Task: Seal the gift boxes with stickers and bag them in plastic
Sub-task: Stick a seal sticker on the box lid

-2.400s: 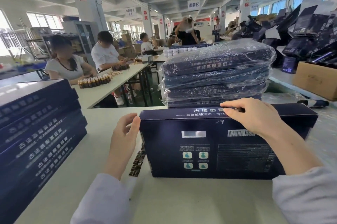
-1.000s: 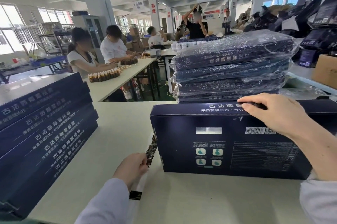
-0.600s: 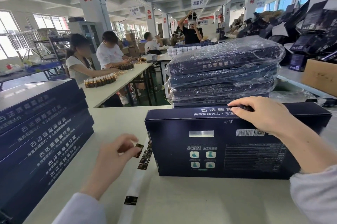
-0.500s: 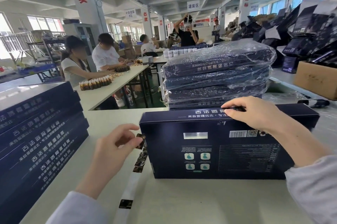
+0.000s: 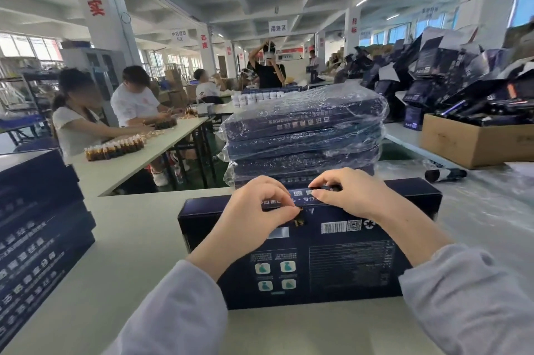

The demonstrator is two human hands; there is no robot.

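A dark blue gift box [image 5: 332, 262] stands tilted up on the white table [image 5: 121, 239] in front of me, its printed back facing me. My left hand [image 5: 260, 210] pinches a small dark sticker [image 5: 299, 220] against the box near its top edge. My right hand [image 5: 349, 195] grips that top edge just to the right, fingers curled over the flap. A stack of gift boxes wrapped in clear plastic [image 5: 306, 135] stands right behind the box.
A stack of unwrapped blue boxes [image 5: 37, 233] fills the left side of the table. Loose clear plastic [image 5: 476, 198] lies at the right, with a cardboard carton [image 5: 474, 141] beyond it. Several people work at tables further back.
My left hand picked a sticker off the strip at the left and carried it right onto the box's top edge. My right hand stayed on the box's top edge.
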